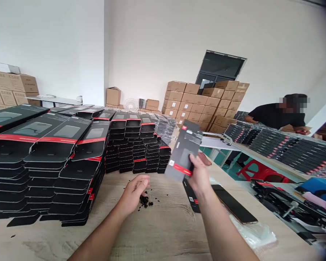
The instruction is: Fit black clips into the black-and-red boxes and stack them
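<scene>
My right hand [199,174] grips a black packaging card [182,150] with a red stripe, holding it up on edge over the wooden table [163,235]. My left hand [133,193] hangs just above a small heap of black bits [144,201], its fingers curled; more crumbs lie scattered around the heap. Below my right wrist, a smartphone [233,204] lies face down or dark side up on the table, beside a flat black card [191,195]. Tall stacks of black packaging cards [51,163] rise to the left of my left hand.
More stacks of cards [136,145] stand behind my hands. A clear plastic bag [255,232] lies at the table's right edge. Beyond, a person in black [277,116] works at a long table of cards [293,152]. Stacked cardboard cartons [195,105] line the back wall.
</scene>
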A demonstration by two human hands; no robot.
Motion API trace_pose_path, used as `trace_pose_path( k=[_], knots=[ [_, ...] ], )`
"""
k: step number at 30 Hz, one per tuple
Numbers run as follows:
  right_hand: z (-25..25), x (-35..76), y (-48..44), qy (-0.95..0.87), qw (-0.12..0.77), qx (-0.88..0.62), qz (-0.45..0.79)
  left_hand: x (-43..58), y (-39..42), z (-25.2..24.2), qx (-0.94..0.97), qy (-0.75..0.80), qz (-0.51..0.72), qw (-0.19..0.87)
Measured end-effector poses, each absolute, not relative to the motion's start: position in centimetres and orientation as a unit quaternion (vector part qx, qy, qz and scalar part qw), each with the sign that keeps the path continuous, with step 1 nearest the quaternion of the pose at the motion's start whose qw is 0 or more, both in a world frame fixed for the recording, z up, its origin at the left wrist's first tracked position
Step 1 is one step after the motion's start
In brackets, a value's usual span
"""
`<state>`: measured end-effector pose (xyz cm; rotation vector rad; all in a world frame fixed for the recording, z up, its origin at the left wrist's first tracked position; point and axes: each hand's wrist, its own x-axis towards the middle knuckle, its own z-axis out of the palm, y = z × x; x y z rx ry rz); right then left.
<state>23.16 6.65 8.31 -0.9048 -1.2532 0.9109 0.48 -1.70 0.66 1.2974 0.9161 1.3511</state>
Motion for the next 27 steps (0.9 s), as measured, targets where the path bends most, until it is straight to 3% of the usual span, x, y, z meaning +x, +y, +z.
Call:
trace_pose_path(
  k=[5,12,18,24,27],
  knots=[
    [4.5,16.0,3.3,-0.486,0.562,-0.297,0.6,0.7,-2.2,1.2,0.512,0.307,0.514,0.616],
    [2.0,15.1,2.7,-0.495,0.543,-0.271,0.622,1.5,-2.0,0.8,0.5,0.419,0.497,0.572],
    [1.6,17.8,4.3,-0.637,0.457,-0.347,0.515,1.0,-1.1,-0.1,0.482,0.496,0.529,0.491],
    [0.4,19.9,3.4,-0.804,0.198,-0.413,0.38,0.1,-0.9,-0.4,0.549,0.516,0.543,0.37],
    [0.0,19.3,2.7,-0.85,0.144,-0.415,0.292,0.1,-0.7,-0.7,0.577,0.512,0.532,0.35]
  ],
)
